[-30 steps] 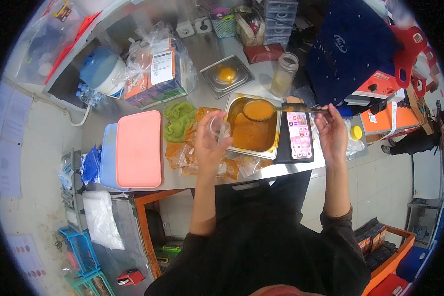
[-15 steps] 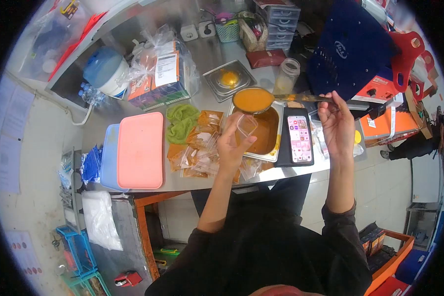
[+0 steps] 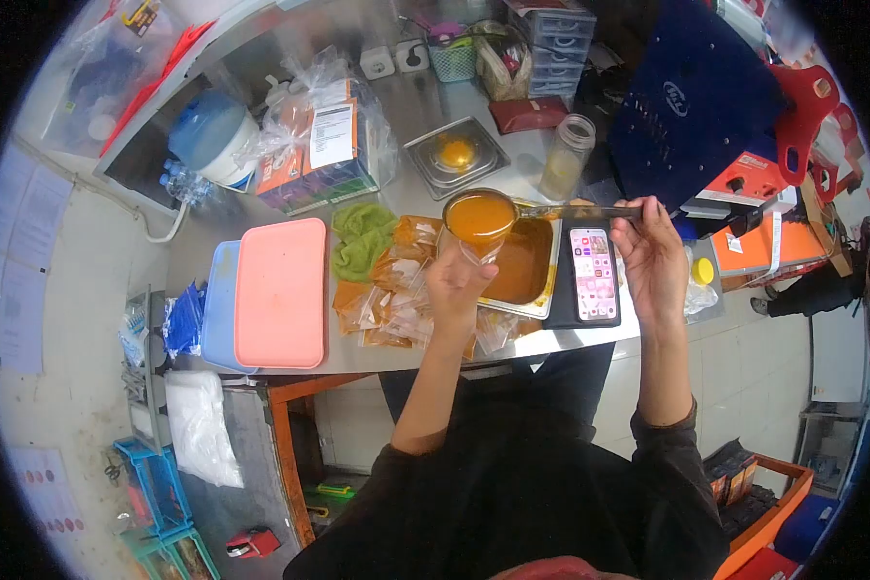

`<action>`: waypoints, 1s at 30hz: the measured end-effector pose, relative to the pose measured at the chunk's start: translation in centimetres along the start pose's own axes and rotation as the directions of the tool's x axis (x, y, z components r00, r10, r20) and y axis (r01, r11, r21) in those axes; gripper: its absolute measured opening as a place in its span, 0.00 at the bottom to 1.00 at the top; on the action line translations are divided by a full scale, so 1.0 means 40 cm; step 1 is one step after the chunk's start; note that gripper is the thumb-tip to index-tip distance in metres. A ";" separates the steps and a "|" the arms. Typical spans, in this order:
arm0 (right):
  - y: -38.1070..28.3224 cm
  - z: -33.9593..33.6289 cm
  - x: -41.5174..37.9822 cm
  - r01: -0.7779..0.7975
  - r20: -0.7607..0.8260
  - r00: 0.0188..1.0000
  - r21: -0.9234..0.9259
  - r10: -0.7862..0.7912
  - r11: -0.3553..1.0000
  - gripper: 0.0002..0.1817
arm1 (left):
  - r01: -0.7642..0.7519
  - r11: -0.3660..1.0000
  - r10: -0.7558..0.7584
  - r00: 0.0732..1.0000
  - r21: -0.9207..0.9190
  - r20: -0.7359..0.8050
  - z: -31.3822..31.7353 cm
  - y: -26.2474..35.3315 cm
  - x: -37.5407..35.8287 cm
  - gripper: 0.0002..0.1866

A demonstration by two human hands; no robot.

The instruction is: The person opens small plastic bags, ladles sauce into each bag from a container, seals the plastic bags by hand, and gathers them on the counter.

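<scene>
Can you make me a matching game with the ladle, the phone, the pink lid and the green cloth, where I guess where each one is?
Things:
1. ladle
2. phone
3. pink lid
4. green cloth

Places:
A. on the blue box at the left of the counter
B. lying flat just right of the metal tray
C. held by the right hand, above the small bag in the left hand
D. between the pink lid and the sauce packets

Pairs: 1-C, 2-B, 3-A, 4-D
</scene>
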State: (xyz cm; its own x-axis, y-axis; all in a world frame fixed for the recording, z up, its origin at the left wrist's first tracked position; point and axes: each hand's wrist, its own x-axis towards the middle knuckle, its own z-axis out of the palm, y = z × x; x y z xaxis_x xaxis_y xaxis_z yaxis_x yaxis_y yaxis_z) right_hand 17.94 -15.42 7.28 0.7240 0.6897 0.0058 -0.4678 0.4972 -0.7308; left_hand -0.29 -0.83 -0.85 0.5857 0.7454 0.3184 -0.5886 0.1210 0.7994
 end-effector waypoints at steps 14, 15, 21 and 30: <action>-0.014 0.050 -0.051 0.286 0.085 0.957 -0.140 -0.276 0.948 0.14 | -0.049 0.999 0.048 0.998 -0.019 -0.032 0.032 0.025 0.013 0.26; -0.012 0.052 -0.056 0.286 0.084 0.957 -0.141 -0.276 0.948 0.14 | -0.052 0.998 0.052 0.998 -0.017 -0.025 0.034 0.026 0.014 0.27; -0.001 0.057 -0.088 0.483 0.200 0.874 -0.255 -0.442 0.838 0.15 | -0.081 0.994 0.082 0.997 -0.076 -0.001 0.030 0.025 0.007 0.26; 0.015 0.024 -0.133 0.803 0.524 0.587 -0.279 -0.617 0.526 0.15 | -0.091 0.993 0.090 0.996 -0.071 -0.019 0.036 0.026 0.021 0.30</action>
State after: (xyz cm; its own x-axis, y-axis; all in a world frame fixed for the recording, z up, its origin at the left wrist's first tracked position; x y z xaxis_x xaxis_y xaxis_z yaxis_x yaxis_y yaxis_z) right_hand 13.32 -18.29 7.47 0.4482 0.3735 0.8122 0.4768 0.6687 -0.5706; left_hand 0.41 -1.02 0.97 0.5195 0.7657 0.3793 -0.6778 0.0990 0.7285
